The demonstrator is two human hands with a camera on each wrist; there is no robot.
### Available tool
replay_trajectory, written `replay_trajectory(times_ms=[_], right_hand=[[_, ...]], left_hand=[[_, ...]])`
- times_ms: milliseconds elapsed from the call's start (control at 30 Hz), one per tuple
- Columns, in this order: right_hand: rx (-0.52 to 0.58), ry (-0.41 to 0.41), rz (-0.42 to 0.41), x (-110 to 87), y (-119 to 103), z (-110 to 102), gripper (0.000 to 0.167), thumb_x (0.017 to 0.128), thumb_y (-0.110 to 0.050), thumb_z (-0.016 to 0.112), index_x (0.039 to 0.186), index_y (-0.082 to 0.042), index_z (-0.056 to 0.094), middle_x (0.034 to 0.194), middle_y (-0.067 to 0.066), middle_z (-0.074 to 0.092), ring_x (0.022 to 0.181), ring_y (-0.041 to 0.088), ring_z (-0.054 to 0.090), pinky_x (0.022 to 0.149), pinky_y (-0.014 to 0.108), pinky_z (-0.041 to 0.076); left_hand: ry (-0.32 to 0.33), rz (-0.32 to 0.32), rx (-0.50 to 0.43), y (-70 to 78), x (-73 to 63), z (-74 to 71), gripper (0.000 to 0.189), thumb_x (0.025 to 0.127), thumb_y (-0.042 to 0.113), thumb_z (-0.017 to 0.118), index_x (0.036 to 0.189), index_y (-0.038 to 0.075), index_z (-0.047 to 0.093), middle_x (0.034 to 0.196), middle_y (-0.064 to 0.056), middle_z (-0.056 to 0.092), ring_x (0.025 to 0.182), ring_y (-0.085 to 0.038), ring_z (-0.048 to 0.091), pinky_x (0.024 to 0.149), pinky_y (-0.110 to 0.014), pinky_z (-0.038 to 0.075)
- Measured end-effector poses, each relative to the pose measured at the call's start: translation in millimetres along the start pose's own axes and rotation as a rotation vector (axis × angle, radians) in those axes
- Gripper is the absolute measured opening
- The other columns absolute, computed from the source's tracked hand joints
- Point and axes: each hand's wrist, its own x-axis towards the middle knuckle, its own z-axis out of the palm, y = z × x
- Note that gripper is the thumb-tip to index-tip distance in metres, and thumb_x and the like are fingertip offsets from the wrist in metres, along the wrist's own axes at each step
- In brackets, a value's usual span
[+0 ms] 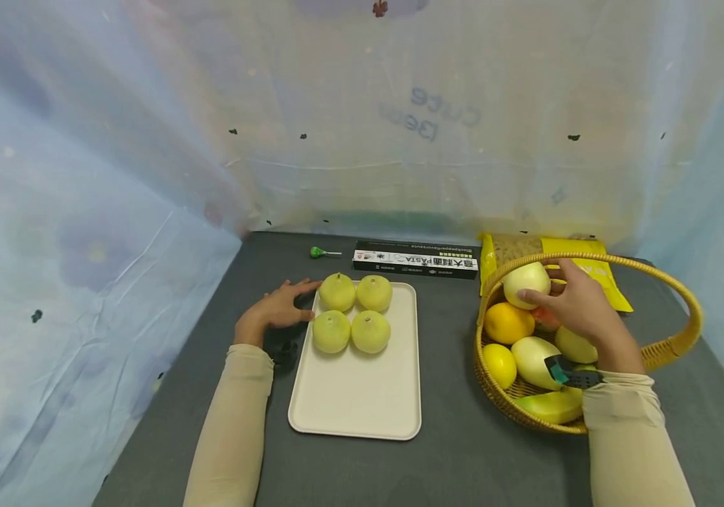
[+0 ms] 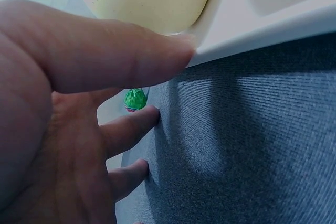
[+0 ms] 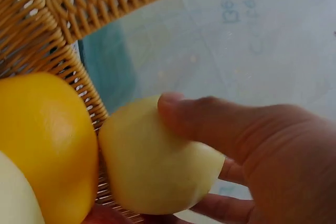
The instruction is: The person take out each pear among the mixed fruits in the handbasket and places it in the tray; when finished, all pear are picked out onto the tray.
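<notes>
In the basket's far-left part, my right hand (image 1: 580, 299) grips a pale yellow-green round fruit (image 3: 157, 161), thumb on its near side and fingers behind it. This fruit sits close against the wicker wall, beside an orange (image 3: 47, 145). My left hand (image 1: 282, 305) lies at the left edge of a white tray (image 1: 362, 394), its fingers spread. In the left wrist view its thumb (image 2: 131, 56) overlaps the tray's rim while other fingertips (image 2: 152, 114) reach down to the dark cloth. Several pale yellow-green round fruits (image 1: 371, 331) stand grouped at the tray's far end.
The wicker basket (image 1: 495, 401) has a tall arched handle (image 1: 685, 303) and holds a lemon (image 1: 499, 365), a green-yellow banana-shaped fruit (image 1: 548, 406) and more pale fruits. Behind lie a yellow bag (image 1: 571, 245), a black pasta box (image 1: 415, 259) and a green lollipop (image 1: 317, 252).
</notes>
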Motion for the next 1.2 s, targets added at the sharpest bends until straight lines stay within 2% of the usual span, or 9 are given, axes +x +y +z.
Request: replay_trajectory(times_ms=[67,233,367,467,567,633,700,933,1200], right_hand=[[0.005,0.021,-0.031,-6.7,-1.9,-0.6,0.099,0.100,-0.055,0.077,0.170,-0.002,0.031,0.165,0.035,0.043,0.141,0.059,0.055,0.100,0.066,0.060],[0.015,0.048,-0.105,-34.0,-7.5,-1.1,0.091,0.099,-0.040,0.084,0.169,-0.005,0.038,0.157,0.032,0.052,0.135,0.060,0.060,0.085,0.044,0.066],[0.024,0.050,-0.162,-59.4,-15.2,-0.1,0.090,0.097,-0.035,0.087,0.168,-0.007,0.041,0.159,0.030,0.052,0.136,0.060,0.060,0.084,0.015,0.060],[0.026,0.068,-0.208,-76.8,-22.5,1.6,0.086,0.097,-0.034,0.087,0.168,-0.014,0.044,0.161,0.024,0.053,0.133,0.052,0.065,0.085,0.002,0.051],[0.065,0.085,-0.273,-91.0,-30.1,6.2,0.078,0.096,-0.026,0.088,0.165,-0.022,0.050,0.159,0.015,0.056,0.128,0.020,0.072,0.090,0.002,0.052],[0.099,0.096,-0.325,-98.6,-35.9,10.4,0.077,0.094,-0.018,0.089,0.162,-0.025,0.053,0.158,0.009,0.057,0.126,0.000,0.068,0.094,0.004,0.053],[0.146,0.104,-0.374,-103.8,-42.1,14.8,0.078,0.091,-0.009,0.091,0.160,-0.022,0.056,0.155,0.001,0.059,0.123,-0.011,0.063,0.096,0.006,0.054],[0.219,0.076,-0.502,-104.8,-60.4,37.0,0.083,0.081,0.002,0.095,0.154,-0.019,0.062,0.143,-0.003,0.067,0.119,0.001,0.071,0.098,0.013,0.058],[0.329,-0.095,-0.543,-87.5,-82.3,82.2,0.077,0.086,-0.009,0.094,0.155,-0.024,0.061,0.146,-0.002,0.068,0.123,0.009,0.071,0.104,0.021,0.059]], left_hand=[[0.002,0.000,-0.004,0.3,-0.4,0.0,0.079,0.104,0.027,0.071,0.174,0.024,0.035,0.183,-0.016,0.022,0.168,-0.054,0.003,0.124,-0.088,0.000],[-0.002,0.000,-0.005,0.9,-0.6,-0.9,0.079,0.104,0.027,0.071,0.174,0.024,0.035,0.183,-0.016,0.021,0.168,-0.054,0.003,0.124,-0.088,0.000],[0.001,-0.002,0.005,0.7,0.3,-2.8,0.079,0.104,0.026,0.071,0.174,0.024,0.035,0.183,-0.017,0.021,0.168,-0.055,0.003,0.124,-0.088,0.000],[0.002,0.000,0.005,0.6,0.7,-3.7,0.079,0.104,0.026,0.071,0.174,0.024,0.035,0.183,-0.018,0.021,0.168,-0.055,0.003,0.123,-0.088,0.000],[-0.001,0.006,-0.002,0.5,0.6,-3.2,0.079,0.103,0.026,0.072,0.174,0.023,0.036,0.183,-0.018,0.021,0.167,-0.056,0.003,0.123,-0.088,0.000],[-0.004,0.006,-0.007,0.4,0.6,-2.2,0.079,0.104,0.026,0.072,0.174,0.023,0.036,0.183,-0.018,0.021,0.168,-0.056,0.003,0.123,-0.088,-0.001],[-0.003,0.004,-0.007,0.5,0.6,-1.5,0.079,0.104,0.025,0.072,0.174,0.023,0.036,0.183,-0.018,0.021,0.168,-0.056,0.003,0.123,-0.088,0.000],[0.009,0.002,-0.008,2.3,0.4,-1.8,0.079,0.103,0.027,0.071,0.174,0.024,0.036,0.183,-0.016,0.022,0.168,-0.056,0.004,0.123,-0.089,0.000],[0.006,0.007,-0.004,2.3,-0.5,-1.0,0.079,0.103,0.027,0.071,0.174,0.024,0.036,0.182,-0.017,0.023,0.167,-0.056,0.005,0.122,-0.090,0.001]])
